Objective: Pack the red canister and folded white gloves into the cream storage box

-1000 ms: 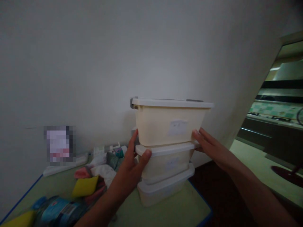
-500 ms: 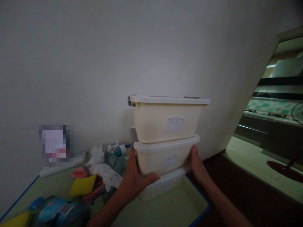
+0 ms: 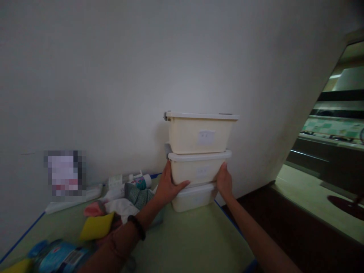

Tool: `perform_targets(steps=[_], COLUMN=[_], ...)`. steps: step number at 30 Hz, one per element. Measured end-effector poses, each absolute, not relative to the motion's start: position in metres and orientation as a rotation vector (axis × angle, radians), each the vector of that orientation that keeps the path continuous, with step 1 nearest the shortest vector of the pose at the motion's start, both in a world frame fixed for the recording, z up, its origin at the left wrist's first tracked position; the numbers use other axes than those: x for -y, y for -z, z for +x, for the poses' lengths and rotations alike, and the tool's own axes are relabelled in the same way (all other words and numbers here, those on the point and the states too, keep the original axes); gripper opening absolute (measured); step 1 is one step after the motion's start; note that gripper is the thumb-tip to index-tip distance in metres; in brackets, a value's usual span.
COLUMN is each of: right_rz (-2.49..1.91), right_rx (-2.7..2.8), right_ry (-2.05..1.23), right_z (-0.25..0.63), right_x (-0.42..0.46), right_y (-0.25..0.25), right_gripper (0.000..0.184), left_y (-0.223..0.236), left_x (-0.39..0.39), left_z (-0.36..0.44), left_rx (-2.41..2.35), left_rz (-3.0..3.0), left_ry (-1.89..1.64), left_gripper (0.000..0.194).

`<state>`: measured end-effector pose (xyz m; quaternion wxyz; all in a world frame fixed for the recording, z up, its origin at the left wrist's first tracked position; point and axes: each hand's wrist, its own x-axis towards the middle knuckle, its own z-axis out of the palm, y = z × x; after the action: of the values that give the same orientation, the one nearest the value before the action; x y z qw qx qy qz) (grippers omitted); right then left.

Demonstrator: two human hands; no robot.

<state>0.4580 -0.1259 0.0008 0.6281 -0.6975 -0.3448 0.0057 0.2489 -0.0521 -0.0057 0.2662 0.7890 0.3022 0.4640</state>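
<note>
Three cream lidded plastic boxes stand stacked against the white wall at the table's far right corner. My left hand (image 3: 170, 184) clasps the left end of the middle box (image 3: 197, 170), thumb along its front lower edge. My right hand (image 3: 224, 182) presses the same box's right end with fingers together. The top box (image 3: 200, 132) carries a small white label and rests on the middle box's lid. The bottom box (image 3: 193, 197) sits on the green table (image 3: 196, 242).
Left of the stack lie crumpled cloths (image 3: 125, 201), a yellow sponge (image 3: 96, 226), small bottles (image 3: 139, 181) and a blue-labelled plastic bottle (image 3: 57, 258). The table's blue edge (image 3: 227, 220) runs along the right, with dark floor beyond and a kitchen counter (image 3: 327, 136) through a doorway.
The stack now sits farther from me, close to the wall. My hands slid down from the top box to the middle box and my arms stretched out.
</note>
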Motion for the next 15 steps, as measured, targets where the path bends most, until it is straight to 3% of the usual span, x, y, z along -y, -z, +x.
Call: perform_targets(steps=[5,12,15], right_rz=[-1.601,-1.601,-1.590], right_rx=[0.803,0.851,0.864], right_ry=[0.029,0.055,0.062], right_z=[0.458,0.457,0.460], right_x=[0.098,0.072,0.062], right_y=[-0.001,-0.004,-0.004], right_gripper=[0.036,0.031,0.032], left_y=[0.002,0.016,0.026], left_x=[0.033,0.012,0.004], left_z=[0.251,0.244,0.239], left_rx=[-0.882,-0.807,-0.730], left_rz=[2.132,2.179,2.230], left_ry=[-1.251,-1.255,-1.235], left_gripper=[0.103,0.086,0.093])
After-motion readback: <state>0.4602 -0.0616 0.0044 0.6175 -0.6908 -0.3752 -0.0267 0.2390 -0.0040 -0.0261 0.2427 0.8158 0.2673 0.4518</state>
